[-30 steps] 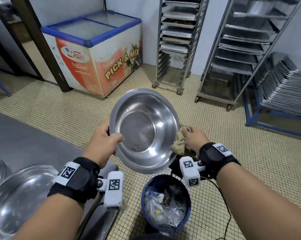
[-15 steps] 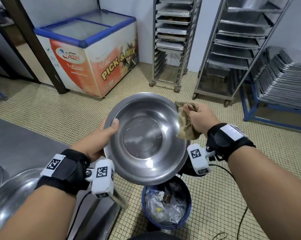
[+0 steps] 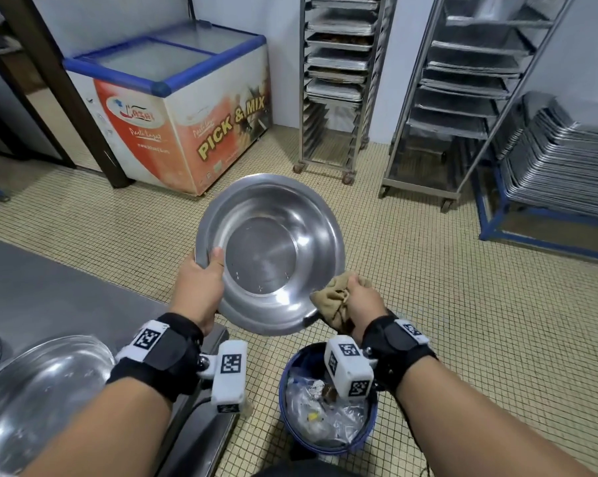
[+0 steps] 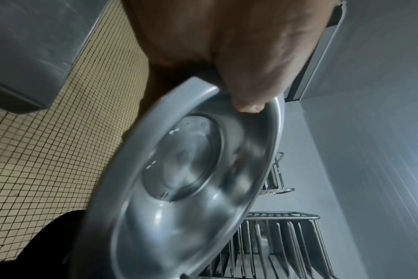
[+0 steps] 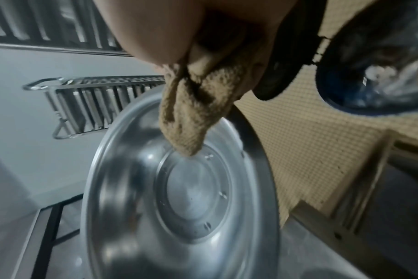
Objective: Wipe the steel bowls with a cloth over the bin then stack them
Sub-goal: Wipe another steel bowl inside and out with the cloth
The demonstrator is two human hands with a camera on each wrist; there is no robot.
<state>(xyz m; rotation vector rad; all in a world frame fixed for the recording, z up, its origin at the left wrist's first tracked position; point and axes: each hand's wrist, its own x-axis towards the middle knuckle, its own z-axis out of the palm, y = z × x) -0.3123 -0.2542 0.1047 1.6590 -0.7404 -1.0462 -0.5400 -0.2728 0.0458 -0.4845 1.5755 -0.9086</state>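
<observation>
A steel bowl is tilted toward me in the air above and behind a blue bin. My left hand grips its left rim, thumb inside. My right hand holds a bunched tan cloth against the bowl's lower right rim. In the right wrist view the cloth hangs over the bowl's inner wall. Small droplets dot the bowl's flat bottom. Another steel bowl rests on the steel table at lower left.
A chest freezer stands at the back left. Two tray racks line the back wall, with stacked trays on a blue frame at right. The bin holds a plastic liner with scraps. The floor is tiled.
My right hand with the cloth has slid from the bowl's upper right rim down to its lower right rim. The bowl has tilted and shifted slightly in the left hand's grip.
</observation>
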